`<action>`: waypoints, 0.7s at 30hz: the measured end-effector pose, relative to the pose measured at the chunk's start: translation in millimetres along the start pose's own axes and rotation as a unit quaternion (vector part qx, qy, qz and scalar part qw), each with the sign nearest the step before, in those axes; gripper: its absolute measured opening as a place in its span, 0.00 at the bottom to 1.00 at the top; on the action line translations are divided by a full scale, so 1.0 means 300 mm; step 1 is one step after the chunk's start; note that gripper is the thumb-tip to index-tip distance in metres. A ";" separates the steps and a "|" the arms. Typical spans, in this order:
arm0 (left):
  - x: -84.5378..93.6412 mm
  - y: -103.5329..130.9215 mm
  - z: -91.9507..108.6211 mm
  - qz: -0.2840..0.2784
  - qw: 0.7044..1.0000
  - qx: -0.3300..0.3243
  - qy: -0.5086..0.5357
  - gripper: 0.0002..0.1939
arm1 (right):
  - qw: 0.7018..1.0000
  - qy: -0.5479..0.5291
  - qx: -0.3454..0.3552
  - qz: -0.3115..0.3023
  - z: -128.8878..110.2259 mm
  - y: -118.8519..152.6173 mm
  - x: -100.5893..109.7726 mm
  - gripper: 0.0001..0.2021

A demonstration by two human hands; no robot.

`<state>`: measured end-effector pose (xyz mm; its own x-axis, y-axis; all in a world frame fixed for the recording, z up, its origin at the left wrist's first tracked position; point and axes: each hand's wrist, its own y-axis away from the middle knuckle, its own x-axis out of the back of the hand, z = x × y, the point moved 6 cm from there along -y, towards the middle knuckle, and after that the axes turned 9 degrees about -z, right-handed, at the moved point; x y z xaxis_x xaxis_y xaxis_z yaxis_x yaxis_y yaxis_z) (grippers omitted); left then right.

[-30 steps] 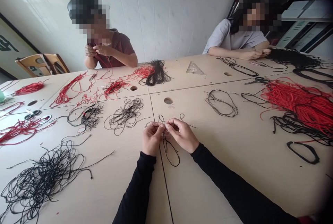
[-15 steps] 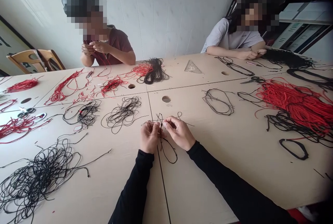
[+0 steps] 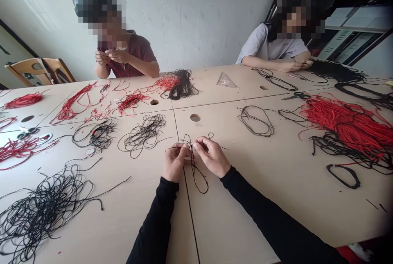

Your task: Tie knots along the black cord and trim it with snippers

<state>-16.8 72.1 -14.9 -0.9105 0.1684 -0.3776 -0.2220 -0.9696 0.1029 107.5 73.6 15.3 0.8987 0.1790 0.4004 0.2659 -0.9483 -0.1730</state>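
A thin black cord [image 3: 200, 179] is held between my two hands over the seam of the pale table, and its lower loop hangs toward me. My left hand [image 3: 175, 161] pinches it with thumb and forefinger. From the right, my right hand [image 3: 212, 156] grips the cord close to a small dark knot, its fingertips near those of the left. Loose cord ends and a small loop stick out beyond both hands.
Black cord bundles [image 3: 145, 133] lie to the left, with a big tangle [image 3: 46, 210] nearer me. Red cords [image 3: 350, 122], scissors [image 3: 295, 96] and a black loop [image 3: 343, 175] are at right. Behind sits a triangle ruler [image 3: 226, 80]. Two people work across the table [image 3: 245, 215].
My left hand has shifted slightly left, and the cord between my hands has changed shape a little. The right hand has barely moved.
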 end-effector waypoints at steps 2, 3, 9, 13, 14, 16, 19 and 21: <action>0.003 0.000 0.004 0.003 1.000 -0.017 -0.014 0.19 | 1.000 0.002 -0.001 0.001 0.001 0.000 0.000 0.12; 0.006 0.001 0.008 0.006 0.999 -0.026 -0.023 0.19 | 1.000 0.006 -0.001 -0.001 -0.001 0.000 -0.001 0.12; 0.028 0.013 0.041 0.044 0.994 -0.067 -0.075 0.20 | 1.000 0.019 0.006 -0.005 -0.023 0.004 -0.007 0.12; 0.024 0.008 0.029 0.036 0.998 -0.032 -0.038 0.20 | 1.000 0.009 0.011 -0.008 -0.017 0.003 -0.009 0.11; 0.019 0.006 0.023 0.028 0.999 -0.022 -0.028 0.21 | 1.000 0.005 0.012 -0.007 -0.015 0.003 -0.009 0.11; 0.008 0.003 0.013 0.009 1.000 -0.007 -0.016 0.21 | 1.000 -0.006 0.010 -0.006 -0.010 0.003 -0.008 0.11; -0.001 0.002 0.006 -0.005 1.000 -0.009 -0.016 0.19 | 1.000 -0.019 0.005 -0.011 -0.002 0.004 -0.011 0.10; 0.001 0.002 0.006 -0.005 1.000 -0.020 -0.020 0.18 | 1.000 -0.021 0.000 -0.016 0.003 0.004 -0.015 0.10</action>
<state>-17.8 71.8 -13.2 -0.9214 0.1850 -0.3417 -0.2187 -0.9738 0.0627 104.1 71.8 12.4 0.9035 0.2200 0.3678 0.2949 -0.9418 -0.1612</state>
